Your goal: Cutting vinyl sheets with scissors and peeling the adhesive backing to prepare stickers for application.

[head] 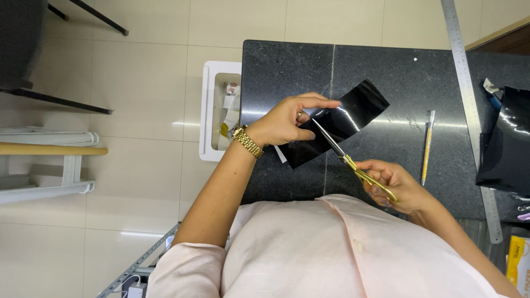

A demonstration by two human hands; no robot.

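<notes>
bare counter [287,72] behind sheet; pen [428,144], ruler [469,110] block right.

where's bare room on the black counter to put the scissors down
Bare counter lies left of the black sheet, and between the sheet and the pen. It is crowded at the right: metal ruler, second black sheet. Scissors are in the right hand.

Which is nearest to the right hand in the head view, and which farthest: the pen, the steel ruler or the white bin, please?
From the right hand:
1. Pen, just beside it on the black counter.
2. Steel ruler, beyond the pen.
3. White bin, off the counter's far end, on the floor.
</notes>
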